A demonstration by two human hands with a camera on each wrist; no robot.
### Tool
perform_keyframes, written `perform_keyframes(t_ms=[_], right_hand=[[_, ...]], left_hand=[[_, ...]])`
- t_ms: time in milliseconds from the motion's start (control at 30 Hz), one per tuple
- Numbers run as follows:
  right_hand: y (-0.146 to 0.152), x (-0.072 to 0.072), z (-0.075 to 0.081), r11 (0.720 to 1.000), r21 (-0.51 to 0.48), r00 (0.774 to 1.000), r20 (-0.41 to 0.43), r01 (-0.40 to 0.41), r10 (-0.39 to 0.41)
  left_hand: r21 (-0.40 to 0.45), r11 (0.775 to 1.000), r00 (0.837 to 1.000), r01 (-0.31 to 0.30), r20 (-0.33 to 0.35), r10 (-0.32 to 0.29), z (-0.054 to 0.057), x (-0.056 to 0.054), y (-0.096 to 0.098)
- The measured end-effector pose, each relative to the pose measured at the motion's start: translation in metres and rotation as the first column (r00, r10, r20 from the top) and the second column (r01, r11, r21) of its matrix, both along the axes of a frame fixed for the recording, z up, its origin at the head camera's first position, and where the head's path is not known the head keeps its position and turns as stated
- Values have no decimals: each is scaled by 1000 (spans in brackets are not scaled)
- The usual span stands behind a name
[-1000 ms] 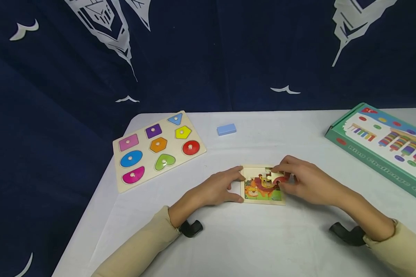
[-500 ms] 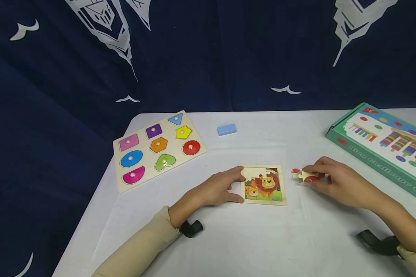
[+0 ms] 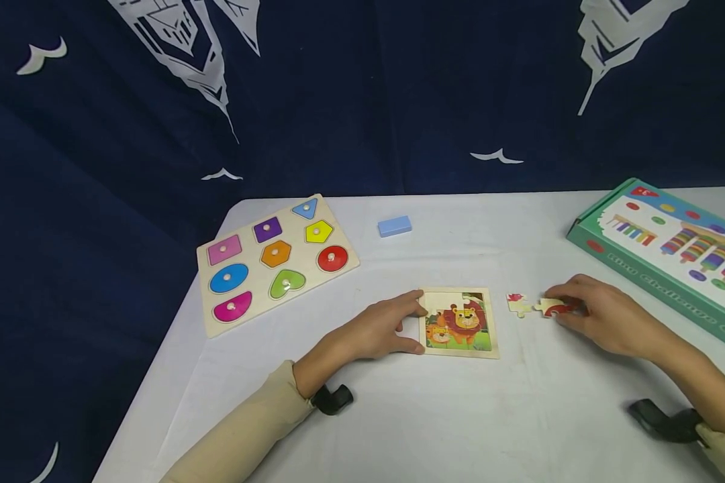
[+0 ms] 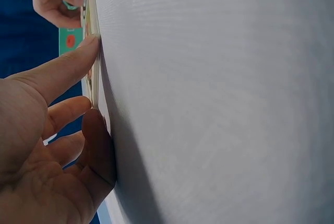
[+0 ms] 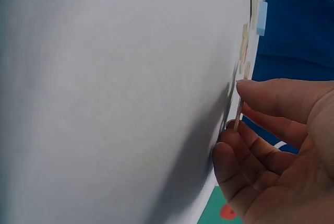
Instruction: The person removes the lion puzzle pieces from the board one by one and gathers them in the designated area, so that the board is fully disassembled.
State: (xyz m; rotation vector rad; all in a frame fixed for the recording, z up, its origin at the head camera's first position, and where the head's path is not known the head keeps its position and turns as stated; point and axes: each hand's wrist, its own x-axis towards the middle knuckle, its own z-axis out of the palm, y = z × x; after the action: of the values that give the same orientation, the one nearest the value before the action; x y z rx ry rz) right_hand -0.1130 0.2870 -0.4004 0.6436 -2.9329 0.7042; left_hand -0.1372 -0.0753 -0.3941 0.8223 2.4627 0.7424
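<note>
Pinching a jigsaw piece in our right hand, we rest our spread left hand against the lion puzzle.

Shape board (knobbed), blue block, green box, navy curtain.

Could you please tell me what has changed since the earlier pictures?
The right hand has moved right, off the frame, its fingers still pinching the red piece. The pale piece now lies separate, left of it. The left hand stays at the frame's left edge.
</note>
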Motion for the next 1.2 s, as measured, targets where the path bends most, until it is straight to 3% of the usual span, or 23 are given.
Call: perform_keyframes(t_ms=[233, 400, 1200], right_hand=[[-4, -3, 0, 999, -7, 997, 66, 35, -34], [-3, -3, 2, 999, 1, 996, 69, 49, -49], [-6, -7, 2, 1000, -5, 990, 139, 30, -29]], left_hand=[[5, 1000, 1000, 2, 4, -2, -1, 0, 0], [9, 1000, 1000, 11, 4, -11, 0, 0, 0], [-1, 1000, 1000, 0, 6, 0, 1, 0, 0]])
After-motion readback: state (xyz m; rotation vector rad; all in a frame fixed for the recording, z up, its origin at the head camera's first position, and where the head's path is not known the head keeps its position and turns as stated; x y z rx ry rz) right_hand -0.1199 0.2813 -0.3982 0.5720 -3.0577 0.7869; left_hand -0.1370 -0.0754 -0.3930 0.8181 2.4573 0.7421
